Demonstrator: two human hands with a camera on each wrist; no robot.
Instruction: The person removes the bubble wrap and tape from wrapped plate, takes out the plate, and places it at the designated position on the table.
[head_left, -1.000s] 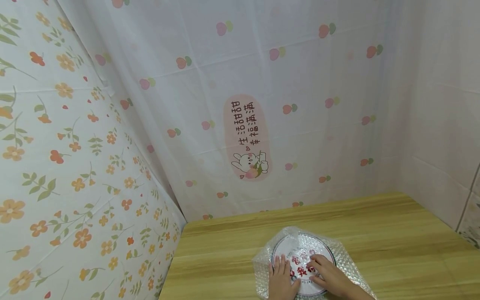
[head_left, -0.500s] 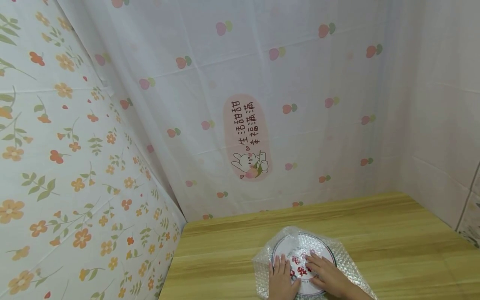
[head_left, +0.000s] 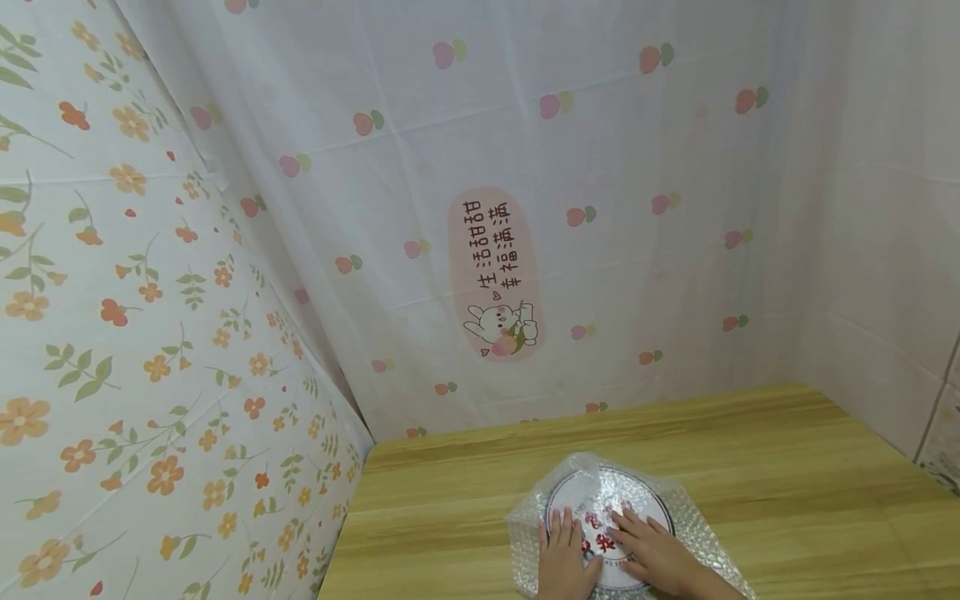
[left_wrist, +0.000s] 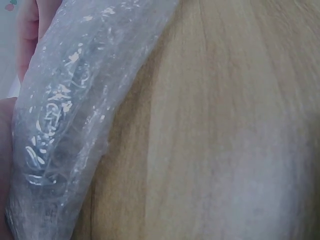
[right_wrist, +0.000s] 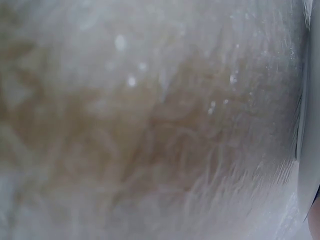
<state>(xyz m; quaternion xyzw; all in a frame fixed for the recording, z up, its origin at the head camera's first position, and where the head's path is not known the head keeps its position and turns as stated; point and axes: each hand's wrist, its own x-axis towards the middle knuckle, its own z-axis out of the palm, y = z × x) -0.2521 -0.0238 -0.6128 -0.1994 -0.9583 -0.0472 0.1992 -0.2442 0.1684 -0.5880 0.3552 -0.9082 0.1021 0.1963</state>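
A round white disc (head_left: 577,493), like a plate, with red characters and a dark ring near its edge, lies on the table with clear bubble wrap (head_left: 701,521) around it. My left hand (head_left: 564,560) rests on the disc's left part, fingers pointing away from me. On its right part lies my right hand (head_left: 660,557), fingers spread and slanting left. Part of the lettering is hidden beneath both hands. The left wrist view has the crinkled bubble wrap (left_wrist: 75,100) along the side. In the right wrist view the bubble wrap (right_wrist: 225,100) fills most of the picture, blurred.
The wood-grain table (head_left: 450,492) extends to both sides and behind the wrap. A curtain with fruit prints (head_left: 622,292) hangs at its back edge, a floral cloth (head_left: 187,375) on the left, and a pale wall (head_left: 877,250) stands on the right.
The right hand's fingers have slid slightly left over the lettering and lie flatter. The left hand, the disc and the wrap stay nearly where they were.
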